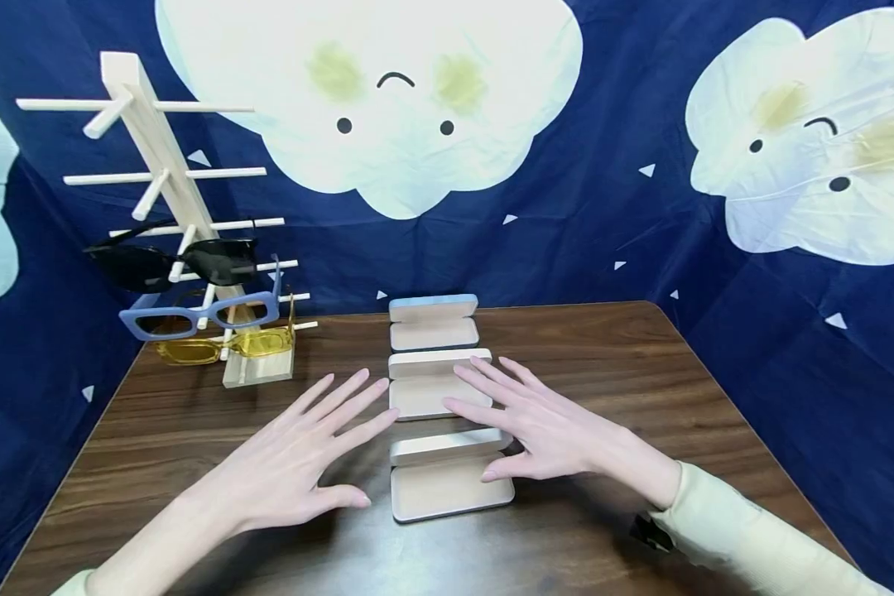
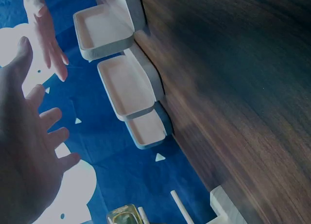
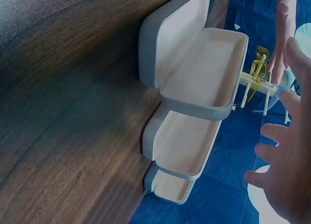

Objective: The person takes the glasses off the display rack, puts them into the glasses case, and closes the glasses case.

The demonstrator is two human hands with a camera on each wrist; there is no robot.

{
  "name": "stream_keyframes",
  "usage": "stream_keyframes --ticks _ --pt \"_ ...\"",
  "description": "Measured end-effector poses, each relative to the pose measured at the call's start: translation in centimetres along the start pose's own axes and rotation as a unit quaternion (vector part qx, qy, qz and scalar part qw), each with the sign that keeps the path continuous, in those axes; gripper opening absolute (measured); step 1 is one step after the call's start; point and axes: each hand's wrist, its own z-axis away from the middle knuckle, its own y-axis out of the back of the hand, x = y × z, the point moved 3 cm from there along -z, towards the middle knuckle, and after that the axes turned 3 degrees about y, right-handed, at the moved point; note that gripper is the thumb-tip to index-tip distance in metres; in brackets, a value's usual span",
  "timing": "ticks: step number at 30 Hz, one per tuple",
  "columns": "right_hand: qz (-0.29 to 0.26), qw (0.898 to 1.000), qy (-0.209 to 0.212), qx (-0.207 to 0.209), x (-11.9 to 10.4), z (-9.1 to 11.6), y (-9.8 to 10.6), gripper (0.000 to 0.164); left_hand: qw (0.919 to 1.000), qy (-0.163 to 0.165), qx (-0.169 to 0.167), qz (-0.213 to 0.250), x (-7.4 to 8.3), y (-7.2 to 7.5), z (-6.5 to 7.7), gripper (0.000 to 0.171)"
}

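Observation:
My left hand (image 1: 298,455) hovers over the table with its fingers spread, left of three glasses cases. On the other side my right hand (image 1: 540,418) is held palm down above the cases, fingers straight and spread, gripping nothing. The cases stand with lids raised in a row: a near one (image 1: 450,488), a middle one (image 1: 420,397) partly behind the right fingers, and a far blue-lidded one (image 1: 432,334). Pale linings show inside them. Both wrist views show the hands apart from the cases, the near case (image 3: 204,73) largest in the right wrist view.
A wooden glasses rack (image 1: 167,157) with pegs stands at the back left. It carries black sunglasses (image 1: 219,261), blue-framed glasses (image 1: 201,319) and yellow glasses (image 1: 194,352). Dark blue cloth with clouds (image 1: 611,223) hangs around the brown wooden table (image 1: 588,356).

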Motion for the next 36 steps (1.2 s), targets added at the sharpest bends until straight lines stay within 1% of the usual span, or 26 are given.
stream_keyframes --ticks 5,10,16,20,24,28,33,36 --pt "-0.002 1.000 -0.002 0.000 -0.1 -0.2 0.1 0.097 1.0000 0.000 0.006 -0.002 -0.1 0.1 0.1 0.089" --pt "-0.006 1.000 -0.006 0.001 -0.1 -0.2 0.2 0.095 0.9998 0.003 0.016 -0.008 -0.1 0.4 0.2 0.089" --pt "-0.014 1.000 -0.011 0.006 0.0 0.1 0.0 0.093 0.9988 0.001 0.049 -0.004 -0.2 0.8 0.2 0.087" --pt "-0.025 0.999 -0.019 0.012 0.3 0.0 0.1 0.088 0.9981 0.011 0.060 -0.005 -0.3 1.1 0.1 0.087" --pt "-0.041 0.999 -0.025 0.017 0.6 -0.5 0.3 0.085 0.9978 0.037 0.056 -0.002 -0.7 1.5 0.1 0.088" --pt "-0.060 0.997 -0.044 0.020 0.6 -1.0 0.6 0.086 0.9955 0.069 0.063 0.018 -1.2 2.3 0.1 0.089" --pt "-0.092 0.993 -0.073 0.025 0.8 -1.9 1.0 0.087 0.9890 0.112 0.079 0.055 -1.7 3.3 0.2 0.091" --pt "-0.105 0.990 -0.082 0.034 0.8 -2.6 1.2 0.085 0.9847 0.129 0.092 0.073 -1.9 3.8 0.3 0.092"
